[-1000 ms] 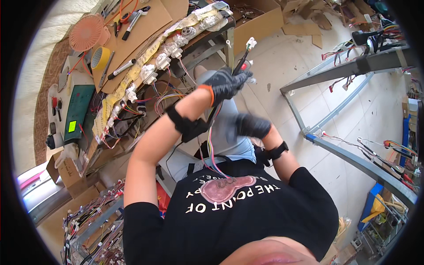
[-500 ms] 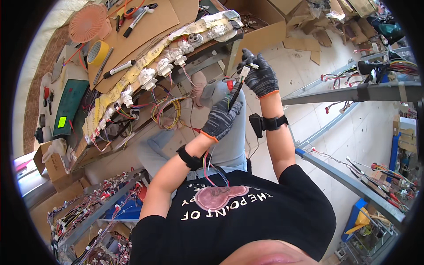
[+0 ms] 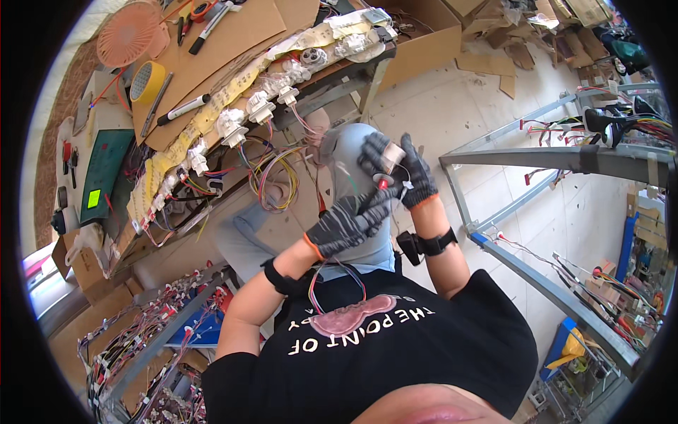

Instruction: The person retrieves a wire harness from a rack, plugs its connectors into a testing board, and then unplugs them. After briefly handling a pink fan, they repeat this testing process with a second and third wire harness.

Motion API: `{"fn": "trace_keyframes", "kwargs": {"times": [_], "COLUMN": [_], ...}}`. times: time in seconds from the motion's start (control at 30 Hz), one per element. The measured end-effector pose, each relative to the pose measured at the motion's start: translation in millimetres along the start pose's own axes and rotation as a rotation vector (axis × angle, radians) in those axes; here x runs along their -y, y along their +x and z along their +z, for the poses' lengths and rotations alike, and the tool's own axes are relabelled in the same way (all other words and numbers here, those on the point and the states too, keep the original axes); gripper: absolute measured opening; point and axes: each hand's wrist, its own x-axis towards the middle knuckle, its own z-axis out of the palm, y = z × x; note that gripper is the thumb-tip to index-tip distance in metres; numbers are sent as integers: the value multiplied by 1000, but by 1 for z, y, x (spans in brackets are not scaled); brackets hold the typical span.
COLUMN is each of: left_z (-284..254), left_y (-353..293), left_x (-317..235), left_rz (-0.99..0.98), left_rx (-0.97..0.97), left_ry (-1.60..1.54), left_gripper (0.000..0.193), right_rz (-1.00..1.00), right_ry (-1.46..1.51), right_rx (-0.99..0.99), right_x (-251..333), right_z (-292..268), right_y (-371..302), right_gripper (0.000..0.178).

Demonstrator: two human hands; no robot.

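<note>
Both my hands wear dark grey knit gloves with orange cuffs and meet over my knee. A white connector (image 3: 393, 154) sits among the bent fingers of my right hand (image 3: 415, 173), which are closed around it. Just below, my left hand (image 3: 353, 225) is closed on the wire harness of that connector, its fingertips touching the right hand. A red-and-white piece (image 3: 383, 184) and a small white plug (image 3: 406, 189) show between the hands. Most of the harness is hidden by the gloves. Coloured wires (image 3: 339, 272) hang in a loop below my left wrist.
At the left stands a bench with a long taped board (image 3: 240, 88) bearing white connectors, and a coil of wires (image 3: 275, 180) hanging under it. Markers, yellow tape (image 3: 147, 83) and an orange fan (image 3: 129, 35) lie there. Steel racks (image 3: 551, 159) with harnesses stand right; another harness pile (image 3: 169, 318) is lower left.
My hands have come down toward my body and closer together. The white connector, held upright beside my right fingers before, now lies tilted within them; the harness's black length is now mostly covered.
</note>
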Motion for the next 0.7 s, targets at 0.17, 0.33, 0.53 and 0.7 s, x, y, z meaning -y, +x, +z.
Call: {"fn": "trace_keyframes", "kwargs": {"times": [0.17,0.33,0.53,0.7], "left_z": [8,6,0,-5], "left_y": [10,10,8,20], "left_x": [11,7,37,23], "left_rz": [76,82,238,206], "left_rx": [-85,-85,-231,-406], "left_ry": [266,272,150,-736], "left_gripper": [29,21,14,13], "right_rz": [-297,-399,-658,-728], "right_ry": [-177,-95,-526,-1019], "right_rx": [-19,1,-229,-78], "right_x": [5,34,72,85], "right_z": [12,57,72,84], "right_y": [42,45,65,59], "right_gripper": [32,21,26,24]}}
